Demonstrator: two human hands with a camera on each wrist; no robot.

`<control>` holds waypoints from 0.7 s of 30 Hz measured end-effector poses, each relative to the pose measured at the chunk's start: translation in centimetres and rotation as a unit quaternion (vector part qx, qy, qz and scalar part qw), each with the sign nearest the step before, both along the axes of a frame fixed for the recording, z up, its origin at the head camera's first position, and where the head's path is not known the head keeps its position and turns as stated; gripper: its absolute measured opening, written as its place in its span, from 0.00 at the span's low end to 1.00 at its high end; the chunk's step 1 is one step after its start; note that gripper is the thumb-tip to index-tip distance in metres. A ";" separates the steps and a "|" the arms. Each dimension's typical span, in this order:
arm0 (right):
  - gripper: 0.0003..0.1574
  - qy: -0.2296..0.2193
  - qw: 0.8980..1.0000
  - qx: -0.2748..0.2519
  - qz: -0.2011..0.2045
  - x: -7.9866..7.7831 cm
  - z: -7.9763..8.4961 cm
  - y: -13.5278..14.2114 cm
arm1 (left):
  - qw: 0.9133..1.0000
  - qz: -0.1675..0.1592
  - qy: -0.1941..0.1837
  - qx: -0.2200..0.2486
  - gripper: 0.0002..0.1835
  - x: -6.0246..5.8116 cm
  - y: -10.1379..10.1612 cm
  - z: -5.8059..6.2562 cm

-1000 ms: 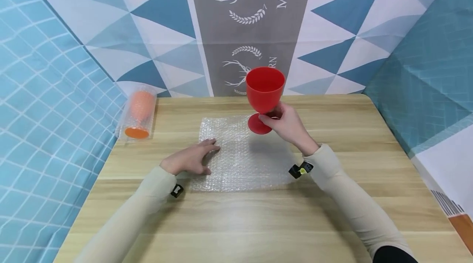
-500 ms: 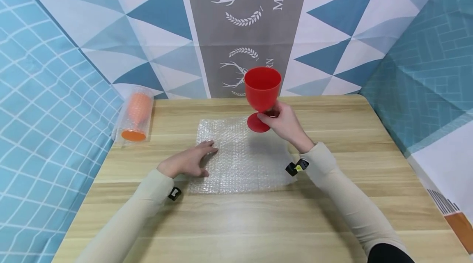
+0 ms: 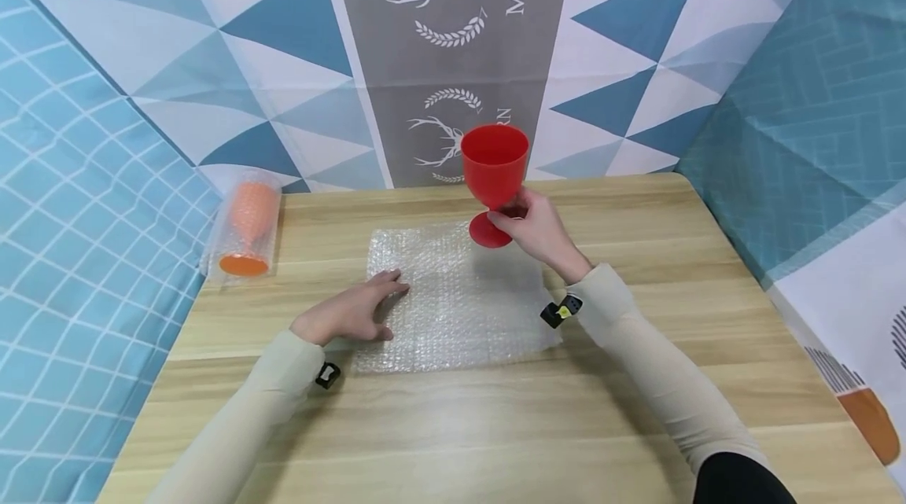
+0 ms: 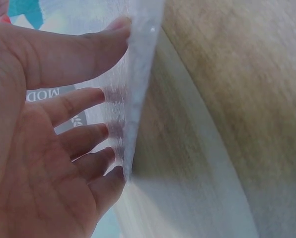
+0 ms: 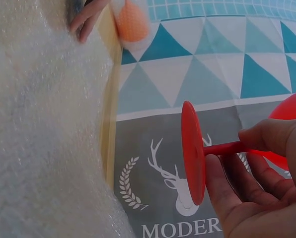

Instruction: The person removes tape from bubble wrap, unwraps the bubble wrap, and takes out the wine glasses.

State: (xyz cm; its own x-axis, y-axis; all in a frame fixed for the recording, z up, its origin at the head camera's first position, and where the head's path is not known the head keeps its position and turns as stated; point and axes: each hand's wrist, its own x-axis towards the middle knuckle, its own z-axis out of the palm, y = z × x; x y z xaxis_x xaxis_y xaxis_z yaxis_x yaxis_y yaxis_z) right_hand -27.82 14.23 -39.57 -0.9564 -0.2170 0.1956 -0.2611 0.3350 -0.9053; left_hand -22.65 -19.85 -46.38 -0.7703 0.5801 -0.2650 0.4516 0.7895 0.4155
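A red goblet point(image 3: 494, 166) is held upright by my right hand point(image 3: 538, 230), thumb and fingers pinching its stem point(image 5: 225, 148). Its round foot hangs over the far right part of a bubble wrap sheet point(image 3: 453, 315) spread flat on the table. My left hand point(image 3: 351, 311) rests at the left side of that sheet, fingers spread and fingertips on the plastic. In the left wrist view the thumb and fingertips of the left hand point(image 4: 63, 124) meet the surface of the bubble wrap point(image 4: 143, 64), with nothing gripped between them.
At the table's back left corner lies an orange goblet point(image 3: 253, 209) wrapped in bubble wrap, against the blue tiled-pattern cloth point(image 3: 92, 252). A patterned cloth backdrop point(image 3: 453, 56) rises behind the wooden table point(image 3: 453, 433).
The view has shifted slightly, so everything appears a little further left. Both hands keep nearly the same pose, the right still holding the red goblet above the sheet.
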 end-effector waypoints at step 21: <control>0.23 -0.006 1.000 -0.001 0.000 -0.7 0.1 -0.2 | 1.000 0.012 -0.003 0.004 0.48 0.3 0.1 0.2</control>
